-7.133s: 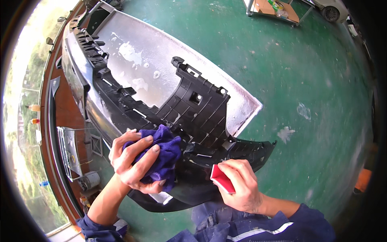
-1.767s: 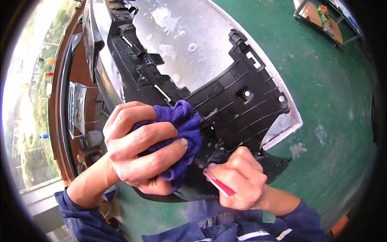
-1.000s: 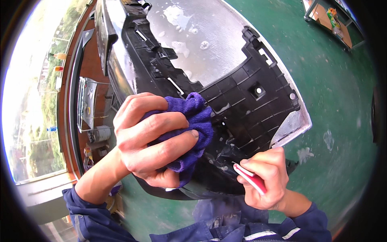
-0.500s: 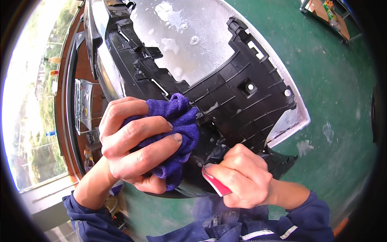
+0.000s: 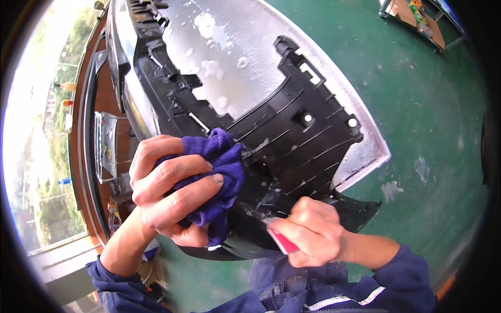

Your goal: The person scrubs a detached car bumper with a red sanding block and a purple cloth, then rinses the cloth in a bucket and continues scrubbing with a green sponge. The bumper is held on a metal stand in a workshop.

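Head view, black part: a long, ribbed black part [image 5: 282,135] was seen beneath and beyond both hands, partly over a grey tray [image 5: 250,86] spotted with foam or liquid; its long axis was slanted from upper left to lower right.
Head view, red pad: a thin red pad [image 5: 283,243] was held over the near portion of the black part, its leading edge pointed up and left; whether the surface was touched could not be told.
Right hand: the right hand [image 5: 315,232] was clamped on the red pad, knuckles up, fingers curled; the forearm was brought in from lower right. By this hand the black part's right-hand tip was more nearly reached.
Left hand: the left hand [image 5: 175,190] was clamped on a bunched purple cloth [image 5: 224,169], fingers spread across it, back of the hand up, forearm angled from lower left.
Between hands: a stretch of black part was left bare, the cloth lying left of the pad.
Surroundings: green floor [image 5: 428,109] was noted at right, a wheeled cart [image 5: 404,13] at upper right.
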Demonstrator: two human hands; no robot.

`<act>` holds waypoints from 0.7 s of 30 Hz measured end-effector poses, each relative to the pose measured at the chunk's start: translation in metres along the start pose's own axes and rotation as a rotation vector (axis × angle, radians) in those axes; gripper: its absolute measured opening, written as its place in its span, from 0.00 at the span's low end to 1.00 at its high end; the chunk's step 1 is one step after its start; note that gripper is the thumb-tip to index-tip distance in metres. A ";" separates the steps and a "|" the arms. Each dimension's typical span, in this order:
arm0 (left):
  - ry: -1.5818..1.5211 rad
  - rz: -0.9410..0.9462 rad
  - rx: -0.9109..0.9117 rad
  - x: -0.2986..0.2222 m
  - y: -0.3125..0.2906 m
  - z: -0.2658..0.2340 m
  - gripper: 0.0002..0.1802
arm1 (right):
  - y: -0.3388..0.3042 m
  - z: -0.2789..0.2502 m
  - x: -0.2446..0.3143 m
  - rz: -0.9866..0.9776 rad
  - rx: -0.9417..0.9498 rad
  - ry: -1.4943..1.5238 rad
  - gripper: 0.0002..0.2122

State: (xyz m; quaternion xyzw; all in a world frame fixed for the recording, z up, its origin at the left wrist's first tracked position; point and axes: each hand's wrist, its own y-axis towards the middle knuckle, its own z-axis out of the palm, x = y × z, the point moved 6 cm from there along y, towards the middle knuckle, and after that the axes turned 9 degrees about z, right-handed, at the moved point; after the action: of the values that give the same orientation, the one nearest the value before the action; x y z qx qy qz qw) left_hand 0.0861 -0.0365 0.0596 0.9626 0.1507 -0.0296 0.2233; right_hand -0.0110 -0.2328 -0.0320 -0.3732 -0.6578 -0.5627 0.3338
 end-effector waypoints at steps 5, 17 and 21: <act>0.028 0.018 0.018 -0.001 0.001 -0.004 0.25 | 0.010 0.006 0.004 -0.034 0.000 0.029 0.20; 0.011 0.000 -0.029 -0.003 0.003 0.000 0.24 | -0.006 -0.002 -0.005 0.006 0.047 -0.018 0.25; 0.032 0.008 0.000 -0.004 0.003 -0.001 0.24 | 0.007 0.004 -0.005 -0.054 0.098 -0.013 0.24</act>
State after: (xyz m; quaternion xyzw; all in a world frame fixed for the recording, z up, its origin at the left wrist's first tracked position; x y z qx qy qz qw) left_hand 0.0832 -0.0396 0.0622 0.9635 0.1505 -0.0134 0.2210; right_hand -0.0027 -0.2288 -0.0334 -0.3421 -0.6968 -0.5360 0.3319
